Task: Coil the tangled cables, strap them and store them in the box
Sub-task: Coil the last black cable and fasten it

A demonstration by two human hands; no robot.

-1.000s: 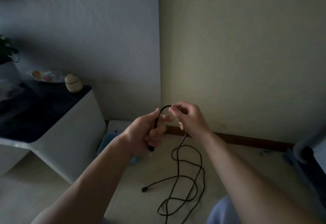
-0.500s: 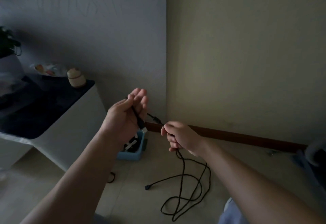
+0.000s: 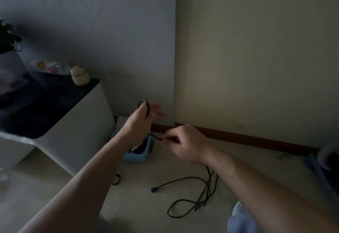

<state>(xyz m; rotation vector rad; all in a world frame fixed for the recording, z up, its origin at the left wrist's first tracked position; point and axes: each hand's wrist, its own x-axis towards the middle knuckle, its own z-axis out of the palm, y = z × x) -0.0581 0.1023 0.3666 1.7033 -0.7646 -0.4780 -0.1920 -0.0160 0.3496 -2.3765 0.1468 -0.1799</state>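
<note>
Change: left hand (image 3: 145, 118) now spreads its fingers straight with a fresh loop of the cable (image 3: 208, 187) draped over it, where it earlier clasped the cable | right hand (image 3: 185, 144) pinches the cable just beside | remainder trails on the floor | Count: one cable, one blue box (image 3: 139, 157), one black strap (image 3: 116, 179), two hands

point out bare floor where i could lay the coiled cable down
Bare floor lies between the cable loops and the baseboard on the right, and between the white cabinet and the left forearm. Crowded: around the blue box, the small black loop and the cable's slack.
</note>
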